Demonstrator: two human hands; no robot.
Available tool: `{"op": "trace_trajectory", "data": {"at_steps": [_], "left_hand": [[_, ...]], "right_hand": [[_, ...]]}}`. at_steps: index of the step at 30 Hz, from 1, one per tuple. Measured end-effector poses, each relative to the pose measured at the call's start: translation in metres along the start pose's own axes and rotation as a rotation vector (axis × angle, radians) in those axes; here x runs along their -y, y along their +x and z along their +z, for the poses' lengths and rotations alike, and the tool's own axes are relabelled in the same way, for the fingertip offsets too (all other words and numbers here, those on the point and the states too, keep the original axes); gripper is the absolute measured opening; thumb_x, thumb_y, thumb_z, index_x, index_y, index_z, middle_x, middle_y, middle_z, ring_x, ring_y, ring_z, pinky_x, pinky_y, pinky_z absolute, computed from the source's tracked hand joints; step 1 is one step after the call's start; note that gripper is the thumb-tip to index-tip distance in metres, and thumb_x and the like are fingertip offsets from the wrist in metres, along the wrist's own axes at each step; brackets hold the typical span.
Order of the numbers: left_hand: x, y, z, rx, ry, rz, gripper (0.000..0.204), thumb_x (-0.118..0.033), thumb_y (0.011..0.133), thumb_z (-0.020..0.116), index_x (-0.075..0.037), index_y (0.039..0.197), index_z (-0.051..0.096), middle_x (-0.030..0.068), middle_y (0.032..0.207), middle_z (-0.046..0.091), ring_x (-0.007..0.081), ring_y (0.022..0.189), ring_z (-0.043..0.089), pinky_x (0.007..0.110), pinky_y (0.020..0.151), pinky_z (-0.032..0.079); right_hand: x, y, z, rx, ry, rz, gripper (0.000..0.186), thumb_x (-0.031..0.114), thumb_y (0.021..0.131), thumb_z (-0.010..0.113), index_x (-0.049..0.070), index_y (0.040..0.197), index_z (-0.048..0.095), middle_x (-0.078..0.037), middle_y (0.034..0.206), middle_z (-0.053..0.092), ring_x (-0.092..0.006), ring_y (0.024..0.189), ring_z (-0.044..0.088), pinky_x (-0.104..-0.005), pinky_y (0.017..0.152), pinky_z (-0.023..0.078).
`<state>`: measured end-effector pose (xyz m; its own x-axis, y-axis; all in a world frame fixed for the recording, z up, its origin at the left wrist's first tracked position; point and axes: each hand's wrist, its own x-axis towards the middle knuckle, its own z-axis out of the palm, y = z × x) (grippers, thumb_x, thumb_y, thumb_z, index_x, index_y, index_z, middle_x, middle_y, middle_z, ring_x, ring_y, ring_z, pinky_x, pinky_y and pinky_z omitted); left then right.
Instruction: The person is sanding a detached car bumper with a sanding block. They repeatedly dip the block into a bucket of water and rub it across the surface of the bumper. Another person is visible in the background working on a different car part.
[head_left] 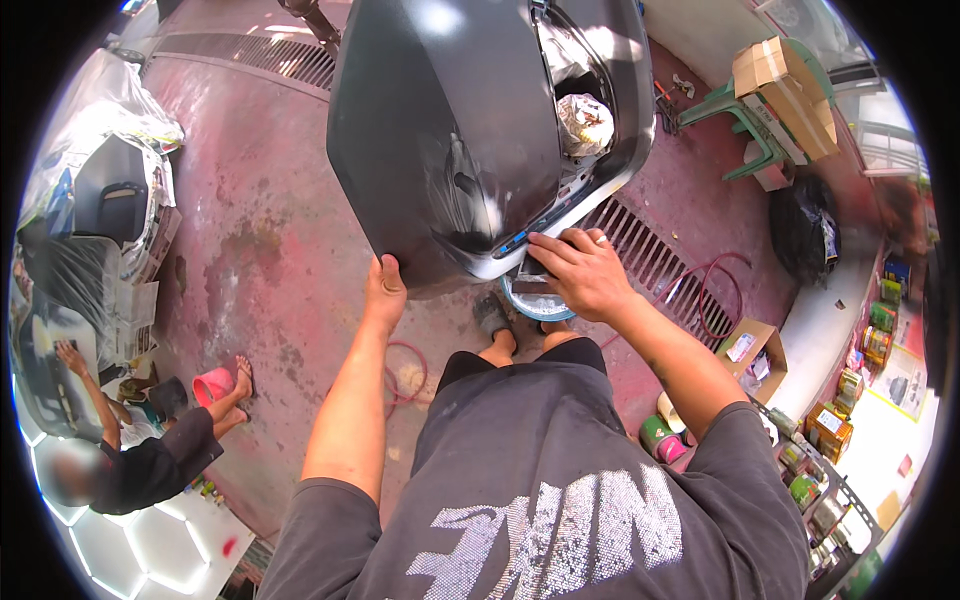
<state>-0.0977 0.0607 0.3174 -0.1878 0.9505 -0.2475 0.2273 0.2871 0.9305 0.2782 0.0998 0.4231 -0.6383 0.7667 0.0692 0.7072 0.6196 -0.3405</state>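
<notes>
Left hand [387, 287] grasps the dark panel [450, 110] by its near edge; right hand [588, 272] bends over its rim, grip unclear; beneath sits a blue basin [517, 303]; a cardboard box [773, 362] holds white paper [741, 347].

Car panel [440, 110]: beyond our left hand [384, 290] and right hand [585, 272], smooth, dark, satin-looking.
Grate [655, 245]: right of our right hand, dull metal.
Bag [803, 230]: farther right, creased, glossy plastic.
Shirt [520, 440]: nearer us than either hand, matt cloth, speckled shiny print.
Floor [290, 300]: left of our left hand, rough, mostly matt.
</notes>
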Motion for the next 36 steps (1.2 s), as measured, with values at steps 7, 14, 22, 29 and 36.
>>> {"op": "trace_trajectory", "data": {"at_steps": [7, 14, 22, 29, 36], "left_hand": [[-0.01, -0.004, 0.002, 0.051, -0.028, -0.04, 0.099, -0.082, 0.102, 0.042, 0.002, 0.153, 0.051, 0.0127, 0.153, 0.058, 0.0245, 0.142, 0.051, 0.038, 0.122, 0.033], [0.005, -0.001, 0.003, 0.029, -0.042, 0.006, 0.096, -0.081, 0.102, 0.044, -0.001, 0.154, 0.051, 0.0132, 0.15, 0.062, 0.0251, 0.141, 0.054, 0.038, 0.12, 0.038], [0.013, -0.002, -0.005, 0.063, 0.042, -0.044, 0.101, -0.084, 0.101, 0.039, 0.002, 0.153, 0.051, 0.0127, 0.151, 0.06, 0.0253, 0.141, 0.051, 0.038, 0.122, 0.034], [-0.001, -0.003, -0.015, 0.095, -0.024, -0.096, 0.111, -0.087, 0.099, 0.038, 0.007, 0.157, 0.046, 0.0126, 0.16, 0.051, 0.0254, 0.148, 0.044, 0.037, 0.127, 0.027], [0.023, -0.003, -0.01, 0.06, -0.15, -0.175, 0.113, -0.089, 0.097, 0.039, 0.006, 0.159, 0.044, 0.0122, 0.163, 0.049, 0.0254, 0.149, 0.044, 0.038, 0.127, 0.028]], "right_hand": [[0.031, 0.0, 0.023, -0.083, 0.081, -0.032, 0.058, 0.029, 0.085, 0.079, 0.013, 0.14, 0.069, 0.001, 0.152, 0.065, -0.0229, 0.12, 0.063, -0.042, 0.101, 0.046], [0.07, -0.007, 0.059, -0.235, 0.177, 0.07, 0.064, 0.022, 0.082, 0.078, 0.012, 0.144, 0.067, -0.001, 0.157, 0.061, -0.0236, 0.122, 0.061, -0.0423, 0.102, 0.045], [0.067, -0.01, 0.081, -0.426, 0.148, 0.074, 0.061, 0.016, 0.081, 0.072, 0.017, 0.142, 0.07, 0.0, 0.153, 0.064, -0.0222, 0.127, 0.06, -0.0409, 0.105, 0.043], [0.07, -0.002, 0.093, -0.471, 0.076, 0.041, 0.053, 0.016, 0.086, 0.069, 0.019, 0.139, 0.072, 0.004, 0.15, 0.067, -0.0198, 0.128, 0.06, -0.0378, 0.112, 0.037], [0.071, 0.005, 0.09, -0.515, 0.006, -0.047, 0.05, 0.02, 0.091, 0.065, 0.019, 0.141, 0.07, 0.004, 0.153, 0.064, -0.0187, 0.132, 0.056, -0.0379, 0.112, 0.037]]}}
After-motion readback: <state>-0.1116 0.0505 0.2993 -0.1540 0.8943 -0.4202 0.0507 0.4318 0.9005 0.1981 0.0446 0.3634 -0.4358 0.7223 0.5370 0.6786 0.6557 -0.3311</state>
